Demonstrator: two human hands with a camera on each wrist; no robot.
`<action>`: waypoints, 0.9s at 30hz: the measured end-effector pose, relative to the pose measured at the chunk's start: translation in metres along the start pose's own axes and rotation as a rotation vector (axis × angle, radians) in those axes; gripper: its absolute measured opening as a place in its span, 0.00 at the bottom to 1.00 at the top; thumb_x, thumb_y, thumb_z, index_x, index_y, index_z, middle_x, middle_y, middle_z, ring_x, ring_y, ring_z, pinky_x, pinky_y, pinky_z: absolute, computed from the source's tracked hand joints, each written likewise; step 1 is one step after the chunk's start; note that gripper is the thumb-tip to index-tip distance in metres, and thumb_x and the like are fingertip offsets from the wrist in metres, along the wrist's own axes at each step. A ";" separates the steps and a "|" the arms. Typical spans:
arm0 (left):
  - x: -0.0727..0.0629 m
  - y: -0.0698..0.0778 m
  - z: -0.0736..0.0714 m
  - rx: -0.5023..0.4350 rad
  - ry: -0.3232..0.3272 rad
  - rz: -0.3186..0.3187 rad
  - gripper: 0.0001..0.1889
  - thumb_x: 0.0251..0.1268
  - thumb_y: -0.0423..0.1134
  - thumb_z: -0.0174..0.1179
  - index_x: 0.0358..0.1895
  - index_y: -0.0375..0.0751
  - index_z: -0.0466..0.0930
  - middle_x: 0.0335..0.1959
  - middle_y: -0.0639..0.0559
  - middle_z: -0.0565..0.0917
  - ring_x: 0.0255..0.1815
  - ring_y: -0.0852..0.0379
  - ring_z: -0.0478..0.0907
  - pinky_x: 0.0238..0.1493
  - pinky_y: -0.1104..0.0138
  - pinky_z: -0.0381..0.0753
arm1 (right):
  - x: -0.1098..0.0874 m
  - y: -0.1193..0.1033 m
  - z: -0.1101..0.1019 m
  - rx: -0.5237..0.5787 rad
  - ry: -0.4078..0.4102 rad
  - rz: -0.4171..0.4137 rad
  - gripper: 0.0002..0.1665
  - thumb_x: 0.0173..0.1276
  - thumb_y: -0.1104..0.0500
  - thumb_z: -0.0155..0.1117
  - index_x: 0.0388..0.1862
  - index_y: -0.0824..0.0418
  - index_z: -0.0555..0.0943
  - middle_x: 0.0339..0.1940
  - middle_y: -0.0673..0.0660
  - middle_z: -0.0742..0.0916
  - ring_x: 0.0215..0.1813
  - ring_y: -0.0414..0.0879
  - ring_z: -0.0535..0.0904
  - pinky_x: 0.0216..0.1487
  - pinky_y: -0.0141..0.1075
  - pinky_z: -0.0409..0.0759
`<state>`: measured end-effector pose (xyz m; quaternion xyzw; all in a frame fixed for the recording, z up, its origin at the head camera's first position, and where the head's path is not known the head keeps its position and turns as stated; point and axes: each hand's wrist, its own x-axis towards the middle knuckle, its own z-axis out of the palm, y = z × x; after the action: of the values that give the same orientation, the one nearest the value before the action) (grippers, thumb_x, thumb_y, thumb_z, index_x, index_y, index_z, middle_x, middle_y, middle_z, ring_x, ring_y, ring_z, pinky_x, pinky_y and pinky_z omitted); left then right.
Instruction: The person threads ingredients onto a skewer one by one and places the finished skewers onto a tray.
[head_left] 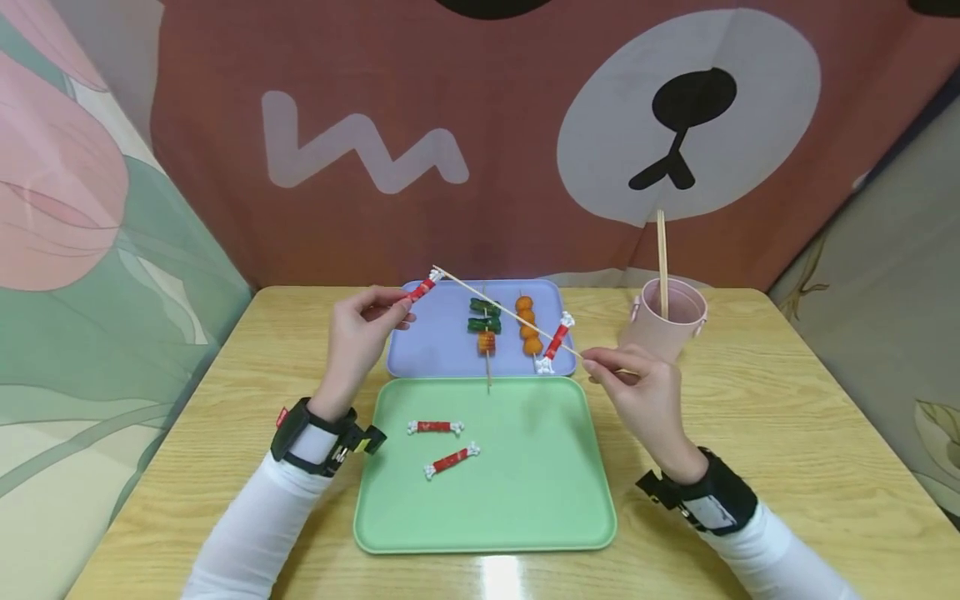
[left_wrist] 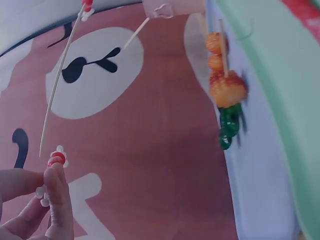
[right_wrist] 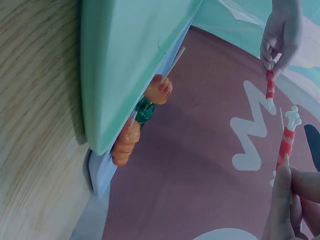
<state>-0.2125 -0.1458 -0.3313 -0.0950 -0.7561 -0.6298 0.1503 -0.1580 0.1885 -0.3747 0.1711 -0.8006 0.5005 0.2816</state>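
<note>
My left hand [head_left: 360, 333] pinches one end of a red bone-shaped piece with white knobbed ends [head_left: 422, 289], held over the lilac tray's back left. The fingers of my right hand [head_left: 641, 392] pinch the near end of a thin wooden skewer [head_left: 495, 305]. A second red-and-white bone piece [head_left: 557, 340] sits crosswise on that skewer, close to the right fingers. The skewer's far tip lies close to the left hand's piece; whether they touch I cannot tell. Two more bone pieces [head_left: 435, 427] lie on the green tray [head_left: 540, 500].
Behind the green tray, the lilac tray [head_left: 431, 354] bears a skewer with green pieces and an orange-brown chunk [head_left: 486, 342], and another with orange balls [head_left: 528, 321]. Wooden sticks [head_left: 663, 258] stand in a pink bucket [head_left: 671, 333] at the back right. A printed cloth [head_left: 510, 225] hangs behind.
</note>
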 end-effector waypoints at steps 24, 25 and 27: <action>0.010 0.030 0.022 -0.092 0.173 0.148 0.10 0.60 0.30 0.63 0.41 0.24 0.82 0.34 0.31 0.84 0.30 0.46 0.84 0.33 0.69 0.84 | 0.006 -0.005 0.006 0.013 0.010 -0.017 0.08 0.52 0.75 0.69 0.33 0.70 0.87 0.27 0.62 0.86 0.27 0.34 0.81 0.31 0.23 0.81; 0.010 0.030 0.022 -0.087 0.173 0.147 0.10 0.60 0.30 0.63 0.41 0.25 0.82 0.34 0.32 0.84 0.30 0.46 0.84 0.33 0.68 0.84 | 0.005 -0.004 0.006 0.014 0.011 -0.017 0.08 0.52 0.75 0.69 0.33 0.69 0.87 0.27 0.62 0.86 0.27 0.33 0.81 0.31 0.24 0.81; 0.010 0.030 0.022 -0.079 0.175 0.144 0.10 0.60 0.31 0.63 0.41 0.26 0.83 0.34 0.33 0.84 0.31 0.45 0.83 0.34 0.67 0.84 | 0.006 -0.005 0.006 0.009 0.012 -0.012 0.08 0.53 0.75 0.69 0.33 0.69 0.87 0.27 0.61 0.86 0.27 0.34 0.81 0.31 0.24 0.81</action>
<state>-0.2140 -0.1186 -0.3043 -0.0998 -0.7060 -0.6525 0.2566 -0.1612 0.1813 -0.3696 0.1744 -0.7954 0.5034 0.2888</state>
